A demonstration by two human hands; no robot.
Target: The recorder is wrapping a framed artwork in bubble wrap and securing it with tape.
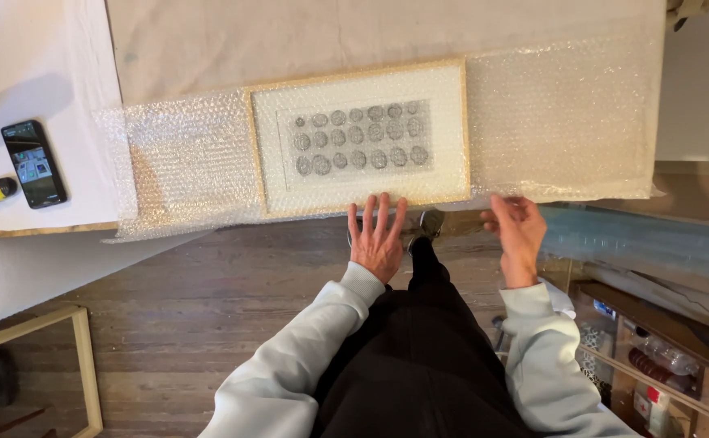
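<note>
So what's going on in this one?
A person stands at a cloth-covered table with a wood-framed picture lying flat under a sheet of bubble wrap. The left hand is spread flat at the frame's near edge, and the right hand pinches the wrap's near edge just to the frame's right. A smartphone lies on a white surface at the left.

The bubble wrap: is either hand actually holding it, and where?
The right hand pinches the bubble wrap at its near edge; the left hand only lies flat by the framed picture.
</note>
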